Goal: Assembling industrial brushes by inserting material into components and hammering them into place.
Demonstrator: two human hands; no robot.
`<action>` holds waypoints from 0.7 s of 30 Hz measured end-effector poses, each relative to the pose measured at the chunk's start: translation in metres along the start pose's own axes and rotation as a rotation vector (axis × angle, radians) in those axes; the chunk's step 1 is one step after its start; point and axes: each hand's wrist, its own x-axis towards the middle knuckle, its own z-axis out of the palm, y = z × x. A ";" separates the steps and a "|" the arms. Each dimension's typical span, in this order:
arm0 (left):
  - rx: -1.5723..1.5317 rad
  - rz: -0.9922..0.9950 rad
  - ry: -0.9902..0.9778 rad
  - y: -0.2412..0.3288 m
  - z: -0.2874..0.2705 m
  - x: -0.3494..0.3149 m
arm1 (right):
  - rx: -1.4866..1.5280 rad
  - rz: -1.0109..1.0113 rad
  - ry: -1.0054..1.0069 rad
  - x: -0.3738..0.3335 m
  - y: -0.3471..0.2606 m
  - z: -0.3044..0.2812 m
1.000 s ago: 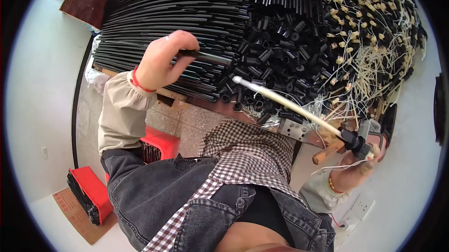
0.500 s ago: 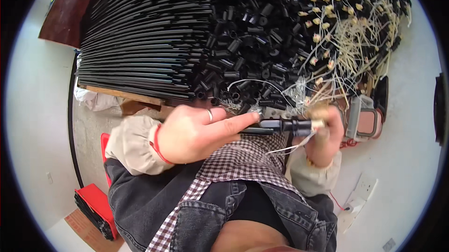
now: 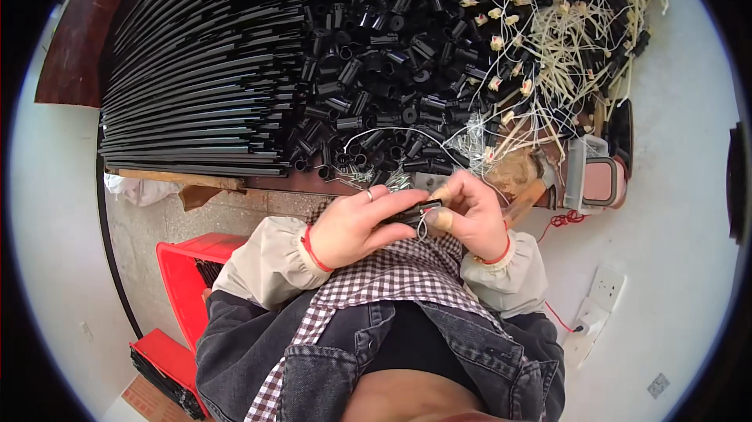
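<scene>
In front of my apron, my left hand (image 3: 364, 226) grips a short black tubular piece (image 3: 421, 207) between thumb and fingers. My right hand (image 3: 474, 214), with tape-like wraps on its thumb and a finger, pinches at the piece's other end. A pale wire loop (image 3: 422, 226) hangs between the two hands, with a bit of red beside it. The fingers cover much of the piece. Just beyond my hands lies a heap of short black tubes (image 3: 384, 69), with small metal pins (image 3: 356, 175) at its near edge.
Long black rods (image 3: 204, 69) are stacked at the left of the bench. Pale wires with cream connectors (image 3: 580, 54) pile up at the right. A clear bin (image 3: 583, 171) and a pink box (image 3: 605, 181) stand at the right edge. Red crates (image 3: 176, 281) sit at lower left.
My hands have drawn closer together and nearer my body. The black piece has come from the right between both hands, and its trailing wire now makes a small loop. The view has shifted.
</scene>
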 end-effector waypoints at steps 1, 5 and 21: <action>0.000 -0.001 -0.006 -0.001 0.001 -0.002 | 0.004 0.000 0.004 -0.001 -0.002 0.000; -0.172 -0.083 -0.279 -0.008 0.006 -0.007 | -0.840 -0.498 -0.095 -0.006 -0.032 -0.001; 0.032 -0.372 0.138 -0.013 0.002 -0.049 | -1.643 -0.614 -0.103 0.126 -0.031 -0.075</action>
